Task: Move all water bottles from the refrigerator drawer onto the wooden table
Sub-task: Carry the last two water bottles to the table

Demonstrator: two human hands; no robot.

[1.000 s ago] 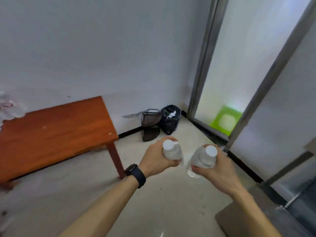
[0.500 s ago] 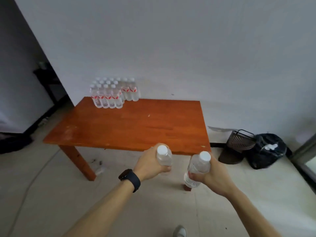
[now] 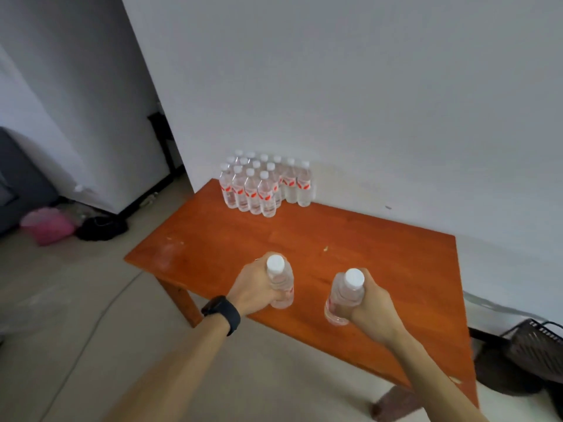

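My left hand (image 3: 256, 287) grips a clear water bottle (image 3: 281, 284) with a white cap, held upright over the near part of the wooden table (image 3: 380, 257). My right hand (image 3: 370, 306) grips a second water bottle (image 3: 342, 296), also upright above the table's front area. Several water bottles with red labels (image 3: 265, 185) stand packed together at the table's far left corner against the white wall. The refrigerator drawer is out of view.
A dark wire basket (image 3: 530, 348) sits on the floor right of the table. A pink bag (image 3: 48, 225) and a dark bundle (image 3: 100, 228) lie on the floor at the left. A thin cable (image 3: 100, 312) runs across the floor.
The view swung left from the glass door to the table. Both hands, each still holding a bottle, have come forward over the table's near part.
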